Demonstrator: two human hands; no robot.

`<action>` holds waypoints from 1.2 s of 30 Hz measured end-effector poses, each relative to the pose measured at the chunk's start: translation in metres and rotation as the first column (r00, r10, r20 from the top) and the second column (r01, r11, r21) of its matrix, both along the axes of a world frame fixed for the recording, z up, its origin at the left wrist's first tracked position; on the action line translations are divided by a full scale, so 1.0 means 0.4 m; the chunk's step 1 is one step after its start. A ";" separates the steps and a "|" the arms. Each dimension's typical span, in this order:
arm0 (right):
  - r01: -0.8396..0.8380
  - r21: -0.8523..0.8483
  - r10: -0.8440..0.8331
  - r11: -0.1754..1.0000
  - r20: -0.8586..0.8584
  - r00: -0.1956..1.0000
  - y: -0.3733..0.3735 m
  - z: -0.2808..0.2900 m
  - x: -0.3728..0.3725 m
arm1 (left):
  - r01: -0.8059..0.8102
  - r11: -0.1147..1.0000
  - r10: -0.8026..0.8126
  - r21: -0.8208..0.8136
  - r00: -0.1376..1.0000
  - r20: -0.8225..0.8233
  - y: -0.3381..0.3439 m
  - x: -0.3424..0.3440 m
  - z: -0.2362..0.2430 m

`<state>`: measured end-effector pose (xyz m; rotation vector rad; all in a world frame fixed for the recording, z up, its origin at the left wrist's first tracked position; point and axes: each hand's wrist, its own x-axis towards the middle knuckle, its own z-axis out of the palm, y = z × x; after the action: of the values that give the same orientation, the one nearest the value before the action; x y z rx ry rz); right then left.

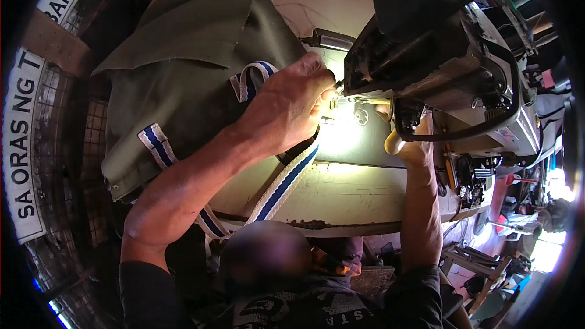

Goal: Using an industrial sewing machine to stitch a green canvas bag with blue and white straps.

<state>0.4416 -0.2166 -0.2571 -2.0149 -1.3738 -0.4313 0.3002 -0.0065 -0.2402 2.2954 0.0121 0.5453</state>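
My left hand (291,100) is closed in a pinch beside the needle end of a dark industrial sewing machine (420,64). Whatever its fingertips hold is too small and glare-lit to make out. My right hand (414,140) reaches in under the machine's arm; a thumb and a fingertip show, the other fingers are hidden behind the machine. A blue and white striped webbing strap (281,186) loops beneath my left wrist. More of the strap lies on a large olive-green fabric piece (183,55) to the left.
The worn, cream-coloured table (347,192) carries the machine. Bright lamp light falls on the metal bed plate (368,137). Small tools and parts (475,186) crowd the table's right side. A wire-mesh wall with white signs (27,146) stands at the left.
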 end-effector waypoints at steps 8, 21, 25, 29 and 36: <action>0.155 0.208 0.086 0.966 -0.821 0.565 -0.017 -0.006 0.058 | 0.037 0.998 -0.039 0.052 0.999 0.035 -0.004 -0.009 0.014; 0.135 -0.255 -0.161 0.957 -0.085 0.983 -0.068 0.098 -0.022 | 0.072 0.959 -0.065 0.273 0.997 -0.034 0.000 -0.013 0.022; -0.018 -0.243 -0.073 0.970 -0.358 0.931 -0.083 0.107 -0.080 | 0.130 0.937 -0.110 0.323 0.991 -0.082 0.004 -0.015 0.025; -0.051 -0.136 0.002 0.989 -0.336 0.942 -0.066 0.069 -0.145 | 0.164 0.908 -0.126 0.385 0.985 -0.122 0.007 -0.017 0.020; -0.060 -0.387 -0.096 0.920 -0.371 0.924 -0.017 0.063 -0.132 | 0.186 0.878 -0.214 0.441 0.977 0.015 0.011 -0.024 0.006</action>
<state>0.3886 -0.2234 -0.2319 -2.2764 -1.2609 0.2534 0.2907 -0.0021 -0.2378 2.6710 -0.4167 0.5540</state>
